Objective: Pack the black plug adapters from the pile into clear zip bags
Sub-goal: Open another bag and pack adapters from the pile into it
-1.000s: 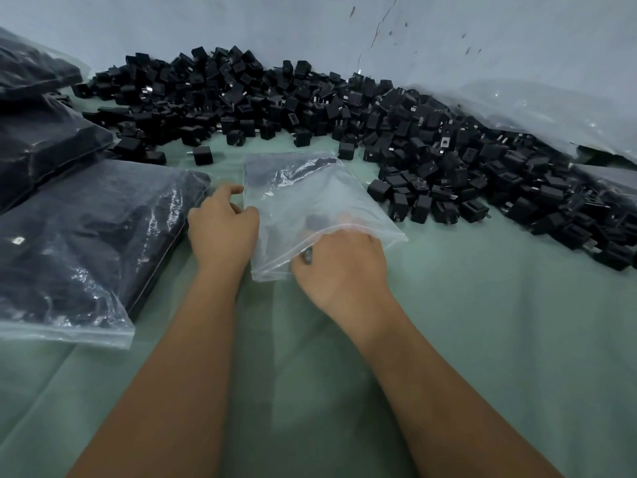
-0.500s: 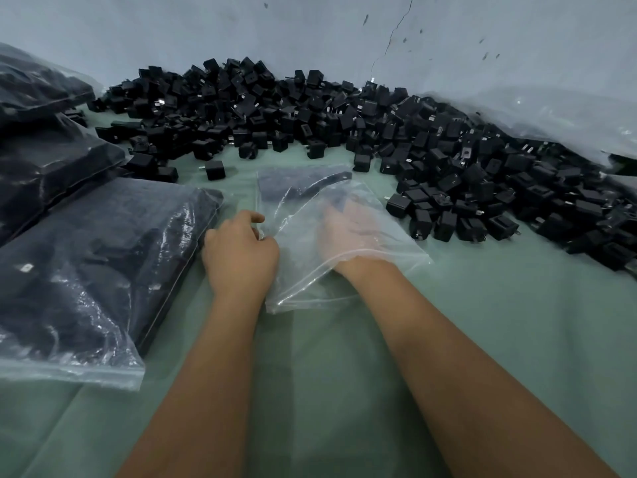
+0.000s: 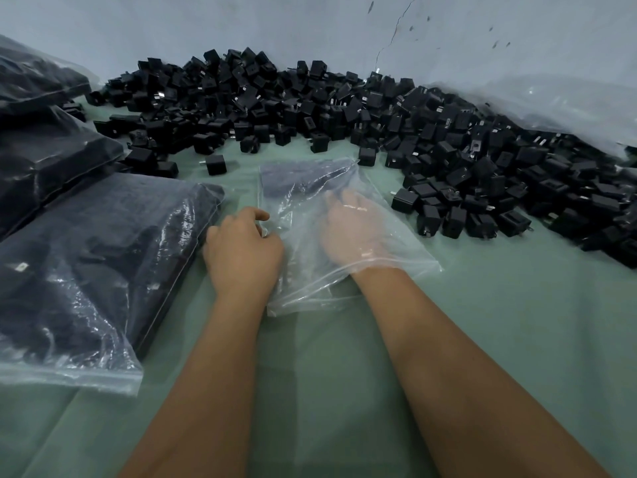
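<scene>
Covering the whole work surface, a pale green cloth sheet (image 3: pixel 482 339) carries everything; call it the cloth. Biggest thing on it: the long heap of loose black plastic plug adapters (image 3: pixel 344 112), running along the far edge against the wall and curving down the right side. Still hundreds there, so most of the job looks undone. Next in size, the filled clear zip bags of black adapters (image 3: pixel 79 270), stacked along the left edge, at least three, the nearest one lying flat with its zip strip toward the near edge. Those count as done. Crumpled clear plastic sheeting (image 3: pixel 551 105) sits at the far right by the wall; empty bags or wrap, cannot tell. Mid-cloth lies the working clear zip bag (image 3: pixel 389 250), mouth toward the person, with a dark layer of adapters at its far closed end, so only partly filled. Right hand (image 3: pixel 351 229) is inside this bag past the wrist, fingers stretched out fairly straight toward the dark contents, seen through the film; whether it holds an adapter cannot be told. Left hand (image 3: pixel 241 250) sits at the bag's left edge, fingers curled, pinching the plastic to keep the mouth open. One stray single black adapter (image 3: pixel 216 164) sits apart, just near of the heap. Judgement: several bags finished, this one just begun, bulk of the pile left.
</scene>
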Action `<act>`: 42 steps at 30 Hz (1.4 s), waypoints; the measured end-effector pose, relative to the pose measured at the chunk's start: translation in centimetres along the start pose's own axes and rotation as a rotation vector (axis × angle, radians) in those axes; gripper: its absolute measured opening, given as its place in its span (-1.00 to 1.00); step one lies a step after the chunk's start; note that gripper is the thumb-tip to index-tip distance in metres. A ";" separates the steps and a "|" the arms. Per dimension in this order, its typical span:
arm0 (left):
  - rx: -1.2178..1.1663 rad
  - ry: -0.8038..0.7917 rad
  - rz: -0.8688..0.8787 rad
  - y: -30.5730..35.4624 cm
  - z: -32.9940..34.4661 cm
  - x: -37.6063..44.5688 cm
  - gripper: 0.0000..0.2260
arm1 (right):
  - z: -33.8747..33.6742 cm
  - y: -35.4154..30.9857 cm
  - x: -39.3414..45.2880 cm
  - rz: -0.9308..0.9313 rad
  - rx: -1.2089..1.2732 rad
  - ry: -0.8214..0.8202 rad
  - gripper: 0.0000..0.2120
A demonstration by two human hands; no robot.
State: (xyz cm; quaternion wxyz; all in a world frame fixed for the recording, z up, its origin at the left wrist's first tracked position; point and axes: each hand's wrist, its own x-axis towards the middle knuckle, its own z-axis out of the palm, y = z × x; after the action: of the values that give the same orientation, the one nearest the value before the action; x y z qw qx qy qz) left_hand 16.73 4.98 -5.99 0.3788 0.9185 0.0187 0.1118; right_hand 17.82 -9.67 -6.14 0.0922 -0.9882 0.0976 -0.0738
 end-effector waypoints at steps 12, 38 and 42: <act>0.043 -0.020 0.012 0.0 0.1 0.1 -0.64 | -0.4 0.2 0.2 -0.073 -0.068 0.038 -0.53; 0.011 0.065 0.309 0.7 -0.6 -0.6 -0.79 | -3.4 10.3 -6.3 0.253 0.718 0.567 -0.64; -0.213 -0.302 0.544 2.2 -0.4 -1.8 -0.92 | -2.3 10.4 -5.7 0.164 0.645 0.370 -0.60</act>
State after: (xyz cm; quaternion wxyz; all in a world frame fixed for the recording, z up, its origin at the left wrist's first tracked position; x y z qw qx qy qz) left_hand 14.78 3.47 -4.53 0.4274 0.8513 -0.2955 0.0730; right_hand 10.01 -18.88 -6.70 0.3849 -0.8672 0.1631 -0.2704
